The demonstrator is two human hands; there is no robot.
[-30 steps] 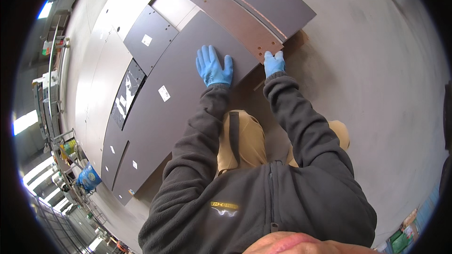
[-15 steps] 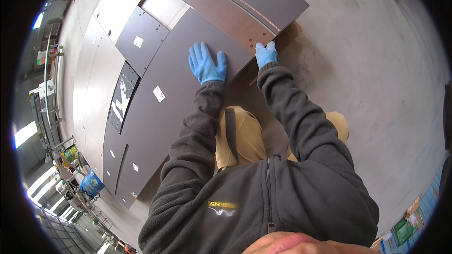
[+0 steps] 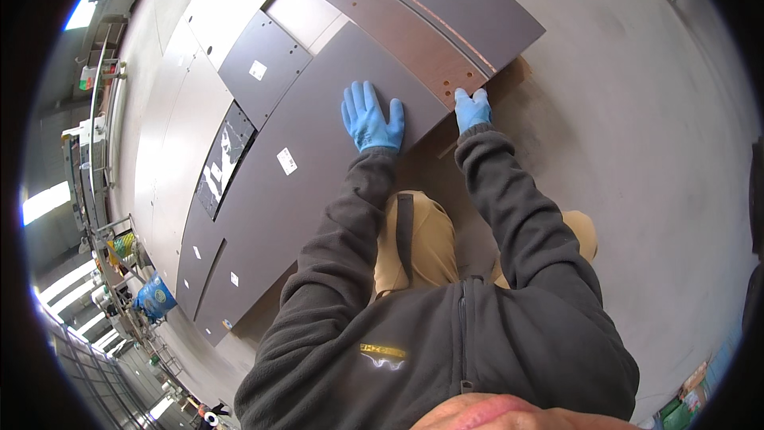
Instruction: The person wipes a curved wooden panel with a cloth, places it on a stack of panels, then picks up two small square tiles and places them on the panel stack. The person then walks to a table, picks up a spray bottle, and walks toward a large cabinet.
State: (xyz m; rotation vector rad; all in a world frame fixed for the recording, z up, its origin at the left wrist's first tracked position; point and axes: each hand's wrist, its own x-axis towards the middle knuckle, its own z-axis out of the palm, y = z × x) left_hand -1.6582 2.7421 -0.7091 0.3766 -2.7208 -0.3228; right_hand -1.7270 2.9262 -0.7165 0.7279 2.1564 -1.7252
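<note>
My left hand [image 3: 370,121], in a blue glove, lies flat with fingers spread on a long dark grey panel [image 3: 306,123]. My right hand [image 3: 473,113], gloved alike, is at the near right corner of a brown strip panel [image 3: 414,40] with drilled holes. Its thumb side shows at the edge, and the fingers seem closed round it; the underside is hidden. Beyond the brown strip lies another dark grey panel [image 3: 469,0]. A smaller grey panel [image 3: 263,68] with holes and a white label rests left of my left hand.
Pale panels [image 3: 171,103] spread along the left of the stack. A black-and-white patterned piece [image 3: 223,161] lies in a gap. Grey floor [image 3: 637,159] stretches to the right. Racks and a blue bag [image 3: 153,299] stand at the far left. My bent knees [image 3: 422,235] are close below the stack.
The whole view has shifted, so the panels and both hands appear farther right and slightly lower. Both hands keep about the same places on the panels.
</note>
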